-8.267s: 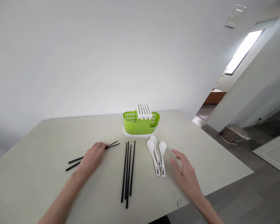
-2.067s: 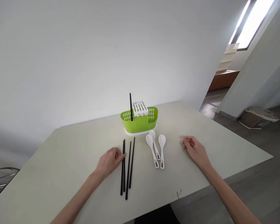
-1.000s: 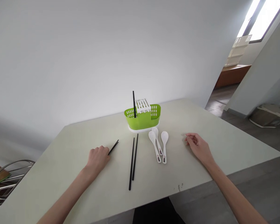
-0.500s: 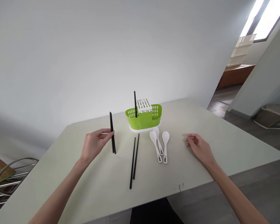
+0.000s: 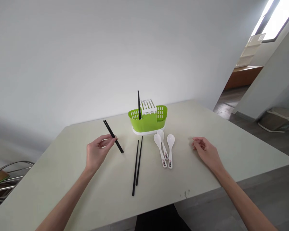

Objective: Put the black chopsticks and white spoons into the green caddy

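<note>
My left hand (image 5: 100, 150) pinches a pair of black chopsticks (image 5: 119, 146) between thumb and fingers, slanted with their upper ends to the left. My right hand (image 5: 204, 150) rests on the table at the right, fingers curled in and plainly empty. Between the hands, two more black chopsticks (image 5: 136, 170) lie side by side. To their right are three white spoons (image 5: 170, 150) with printed handles, bowls pointing away from me. Behind them stands a green utensil basket (image 5: 148, 124) with a white base and a white slotted rack (image 5: 148, 106). A black chopstick bundle (image 5: 139, 104) stands upright in its left compartment.
The pale table (image 5: 91, 199) meets a white wall (image 5: 110, 57) at the back. A metal rack (image 5: 12, 179) stands beyond the left edge. Right of the table are a grey floor and a covered bin-like object (image 5: 278, 120).
The chopsticks in my left hand have tipped from nearly upright to a slant, tops leftward and lower ends rightward. My right hand stays almost still. The view has shifted slightly.
</note>
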Motion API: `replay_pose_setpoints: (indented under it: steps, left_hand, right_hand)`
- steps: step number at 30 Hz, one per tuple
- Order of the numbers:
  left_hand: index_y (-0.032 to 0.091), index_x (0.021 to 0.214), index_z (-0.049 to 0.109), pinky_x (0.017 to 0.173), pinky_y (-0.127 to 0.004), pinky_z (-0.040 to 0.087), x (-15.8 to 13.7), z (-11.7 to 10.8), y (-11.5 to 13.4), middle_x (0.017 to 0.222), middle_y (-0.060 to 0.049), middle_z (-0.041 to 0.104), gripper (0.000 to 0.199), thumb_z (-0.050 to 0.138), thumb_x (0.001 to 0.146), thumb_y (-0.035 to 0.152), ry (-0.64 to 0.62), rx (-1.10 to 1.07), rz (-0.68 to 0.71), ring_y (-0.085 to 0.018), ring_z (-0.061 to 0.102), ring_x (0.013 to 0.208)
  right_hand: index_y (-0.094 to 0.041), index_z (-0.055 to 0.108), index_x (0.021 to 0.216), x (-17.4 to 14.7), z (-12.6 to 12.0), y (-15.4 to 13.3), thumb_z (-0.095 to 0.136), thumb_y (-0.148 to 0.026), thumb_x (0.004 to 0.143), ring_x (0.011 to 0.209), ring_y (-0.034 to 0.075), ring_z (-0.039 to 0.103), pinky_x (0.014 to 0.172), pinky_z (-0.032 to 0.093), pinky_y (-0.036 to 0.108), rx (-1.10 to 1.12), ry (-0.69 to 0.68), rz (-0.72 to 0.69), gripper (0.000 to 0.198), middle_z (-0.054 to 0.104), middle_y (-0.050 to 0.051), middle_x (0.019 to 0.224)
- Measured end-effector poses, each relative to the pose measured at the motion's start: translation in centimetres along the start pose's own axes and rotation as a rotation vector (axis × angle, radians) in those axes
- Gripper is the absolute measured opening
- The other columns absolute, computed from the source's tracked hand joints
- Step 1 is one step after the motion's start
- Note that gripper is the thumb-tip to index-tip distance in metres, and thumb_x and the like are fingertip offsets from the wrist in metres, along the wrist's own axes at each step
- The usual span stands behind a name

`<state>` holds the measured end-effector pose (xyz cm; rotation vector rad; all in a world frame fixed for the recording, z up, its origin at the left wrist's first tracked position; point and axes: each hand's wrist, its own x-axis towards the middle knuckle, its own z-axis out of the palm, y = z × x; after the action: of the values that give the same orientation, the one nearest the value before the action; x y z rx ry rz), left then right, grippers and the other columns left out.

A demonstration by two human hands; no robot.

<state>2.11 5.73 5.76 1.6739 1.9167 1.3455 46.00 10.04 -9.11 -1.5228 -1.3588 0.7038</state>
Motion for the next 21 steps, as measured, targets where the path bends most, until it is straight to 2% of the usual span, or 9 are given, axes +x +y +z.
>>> replay_pose_setpoints:
  steps: [7, 10, 13, 16, 19, 21]
  left_hand:
    - [0.023, 0.098, 0.076, 0.098, -0.043, 0.060, -0.2, 0.4, 0.0, 0.094, -0.007, 0.083, 0.037, 0.081, 0.080, 0.055, -0.002, -0.068, -0.036, -0.031, 0.078, 0.102]
    - [0.023, 0.097, 0.075, 0.100, -0.046, 0.060, -0.3, 0.4, 0.3, 0.093, -0.007, 0.083, 0.037, 0.084, 0.078, 0.053, 0.017, -0.123, -0.091, -0.033, 0.078, 0.104]
    - [0.021, 0.097, 0.075, 0.103, -0.049, 0.059, -0.6, 0.7, 1.0, 0.095, -0.008, 0.082, 0.039, 0.085, 0.077, 0.053, 0.020, -0.255, -0.173, -0.033, 0.078, 0.102]
    - [0.017, 0.093, 0.075, 0.103, -0.046, 0.061, -1.2, 1.7, 1.8, 0.101, -0.009, 0.081, 0.042, 0.087, 0.074, 0.053, -0.008, -0.477, -0.228, -0.031, 0.078, 0.104]
    - [0.016, 0.086, 0.074, 0.103, -0.043, 0.061, -2.2, 3.1, 2.9, 0.100, -0.008, 0.079, 0.042, 0.091, 0.069, 0.051, -0.091, -0.650, -0.314, -0.030, 0.077, 0.106]
    - [0.016, 0.083, 0.074, 0.103, -0.043, 0.061, -3.0, 4.1, 3.6, 0.099, -0.008, 0.079, 0.040, 0.091, 0.069, 0.050, -0.149, -0.709, -0.361, -0.030, 0.076, 0.107]
  right_hand:
    - [-0.023, 0.063, 0.111, 0.0, 0.0, -0.1, 0.055, -0.049, 0.094, 0.079, 0.020, 0.071, 0.082, 0.053, 0.036, 0.002, 0.010, 0.011, 0.032, 0.073, 0.004, 0.092]
    - [-0.023, 0.063, 0.110, 0.1, -0.1, -0.2, 0.055, -0.050, 0.094, 0.078, 0.020, 0.069, 0.081, 0.053, 0.036, 0.026, 0.011, 0.010, 0.031, 0.073, 0.005, 0.091]
    - [-0.023, 0.063, 0.110, -0.3, 0.1, -1.0, 0.055, -0.054, 0.095, 0.079, 0.021, 0.068, 0.080, 0.053, 0.036, 0.076, 0.024, -0.007, 0.035, 0.073, 0.006, 0.092]
    - [-0.023, 0.064, 0.109, -2.0, 0.8, -3.7, 0.058, -0.060, 0.095, 0.084, 0.022, 0.068, 0.081, 0.053, 0.036, 0.142, 0.011, -0.009, 0.040, 0.073, 0.008, 0.094]
    - [-0.023, 0.065, 0.110, -5.0, 2.0, -8.3, 0.056, -0.062, 0.096, 0.087, 0.024, 0.069, 0.082, 0.054, 0.037, 0.238, -0.189, 0.011, 0.042, 0.074, 0.010, 0.098]
    - [-0.026, 0.064, 0.124, -7.2, 3.0, -11.4, 0.056, -0.061, 0.098, 0.100, 0.025, 0.069, 0.089, 0.054, 0.039, 0.230, -0.459, -0.002, 0.044, 0.073, 0.010, 0.115]
